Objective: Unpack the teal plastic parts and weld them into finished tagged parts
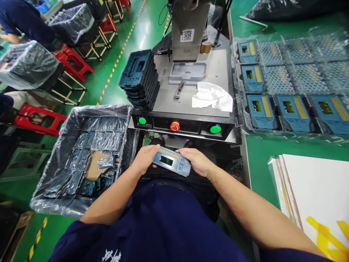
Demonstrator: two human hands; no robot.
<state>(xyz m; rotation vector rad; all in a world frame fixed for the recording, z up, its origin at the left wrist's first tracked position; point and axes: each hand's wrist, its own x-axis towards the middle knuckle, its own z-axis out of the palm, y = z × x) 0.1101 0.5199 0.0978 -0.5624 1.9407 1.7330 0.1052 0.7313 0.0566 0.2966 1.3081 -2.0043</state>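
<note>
Blue plastic housing (171,161) held flat in both hands, just below the control panel (180,125) of the press and toward the person's body. Left hand (145,159) is closed on the housing's left end, fingers (155,146) over its far edge. Right hand (197,162) is closed on the right end, fingers (181,151) lying across the top face. Both grips are light and nearly flat against the part, with only the housing held

Beyond the control panel, on the press bed: a grey moulded fixture (188,71), a crumpled white cloth (212,96) and, toward the left end, a stack of dark blue housings (139,80). Left of the control panel, a plastic-lined bin (100,109) holds blue parts in clear wrap (95,142). Right of the control panel, a clear plastic tray (297,51) carries a row of blue housings (259,111). Nearer the person on that side lies a stack of white sheets (313,193)
</note>
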